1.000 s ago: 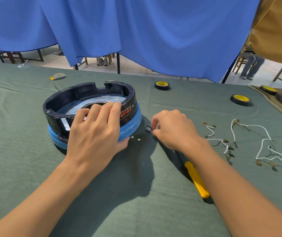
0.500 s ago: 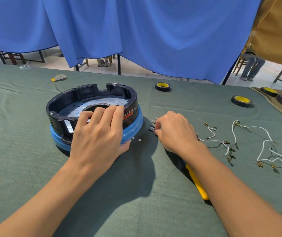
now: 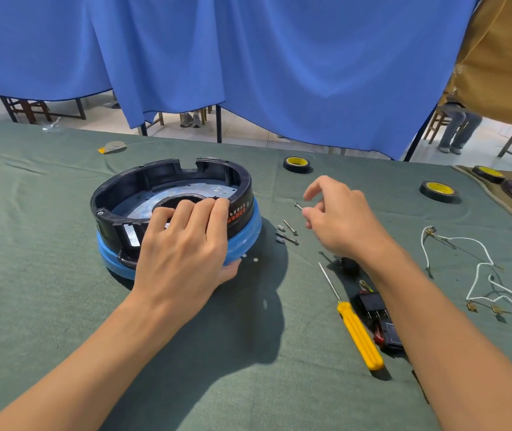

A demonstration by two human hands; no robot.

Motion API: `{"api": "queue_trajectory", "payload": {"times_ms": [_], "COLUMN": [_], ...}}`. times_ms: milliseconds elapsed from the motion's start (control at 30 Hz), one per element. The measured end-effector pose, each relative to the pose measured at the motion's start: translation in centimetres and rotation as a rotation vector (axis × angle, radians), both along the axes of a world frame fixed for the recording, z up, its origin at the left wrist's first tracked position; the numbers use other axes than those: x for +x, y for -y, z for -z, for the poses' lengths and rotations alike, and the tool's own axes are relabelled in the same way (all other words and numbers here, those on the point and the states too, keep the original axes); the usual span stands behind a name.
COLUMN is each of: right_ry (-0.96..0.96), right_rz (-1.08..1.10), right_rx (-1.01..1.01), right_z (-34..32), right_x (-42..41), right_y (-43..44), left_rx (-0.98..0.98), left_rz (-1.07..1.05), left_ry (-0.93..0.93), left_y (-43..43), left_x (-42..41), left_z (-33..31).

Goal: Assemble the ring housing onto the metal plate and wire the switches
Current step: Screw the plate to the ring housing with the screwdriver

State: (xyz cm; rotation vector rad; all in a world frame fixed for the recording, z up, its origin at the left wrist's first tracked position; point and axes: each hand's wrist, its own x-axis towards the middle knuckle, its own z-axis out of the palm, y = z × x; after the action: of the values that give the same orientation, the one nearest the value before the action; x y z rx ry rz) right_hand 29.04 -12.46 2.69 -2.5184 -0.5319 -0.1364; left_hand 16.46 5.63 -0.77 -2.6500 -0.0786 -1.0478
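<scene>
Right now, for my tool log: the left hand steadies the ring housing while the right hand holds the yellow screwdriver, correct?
Not quite. In the head view the left hand steadies the ring housing, but the right hand pinches a small screw; the yellow screwdriver lies on the green cloth.

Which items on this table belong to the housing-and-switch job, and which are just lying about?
Job: ring housing, gripped by left hand; metal plate; screw pinched in right hand; loose screws; yellow screwdriver; switches; white wires.
Lying about: tape rolls; paper scrap.
</scene>
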Motion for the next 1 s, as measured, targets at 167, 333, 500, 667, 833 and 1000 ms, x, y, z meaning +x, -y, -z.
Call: {"api": "queue_trajectory", "payload": {"times_ms": [167,333,500,667,833,1000], "right_ry": [-0.033,-0.084,-0.252,-0.290,-0.238,-0.205], "right_rz": [-0.050,-0.103,-0.145,-0.176,-0.195,-0.227], "right_rx": [0.055,0.163,0.466,0.646,0.740,0.770], "right_z": [-0.6,-1.6,-2.9,-4.7,-6.7,-8.2], "right_x": [-0.5,-1.8,-3.9,-5.8,-7.1,-8.1], "right_y": [-0.1,0.2,0.3,0.5,0.8,1.1], "left_rx": [0.002,-0.081,-0.261,-0.513,-0.898,-1.389], "left_rz": [0.001,0.002,0.004,0.008,0.076,0.279], "left_ry": [-0.002,0.080,0.183,0.313,0.454,0.464], "left_y": [0.2,0.4,0.6,0.6,-0.4,-1.5], "left_x": [0.3,0.2,-0.8,-2.7,-4.2,-5.1], "left_z": [-0.8,-2.3,-4.7,-8.8,-13.0,-14.6]}}
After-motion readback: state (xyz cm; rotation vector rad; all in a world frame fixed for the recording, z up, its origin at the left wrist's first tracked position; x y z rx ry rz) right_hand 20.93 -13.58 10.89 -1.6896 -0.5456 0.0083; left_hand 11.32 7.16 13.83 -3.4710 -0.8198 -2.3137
